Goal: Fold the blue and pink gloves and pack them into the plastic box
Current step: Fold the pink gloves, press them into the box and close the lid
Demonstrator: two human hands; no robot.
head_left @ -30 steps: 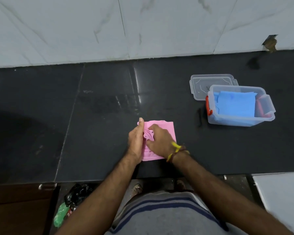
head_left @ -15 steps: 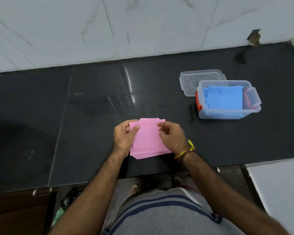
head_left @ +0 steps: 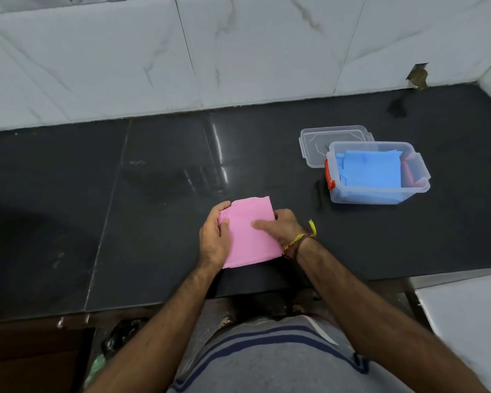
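Now we pinch the pink glove with left hand and right hand — squaring the fold — plastic box at 2 o'clock

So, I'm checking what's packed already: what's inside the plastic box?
The plastic box holds folded blue gloves on top, with a sliver of pink along its right side. Whatever lies beneath the blue layer is covered.
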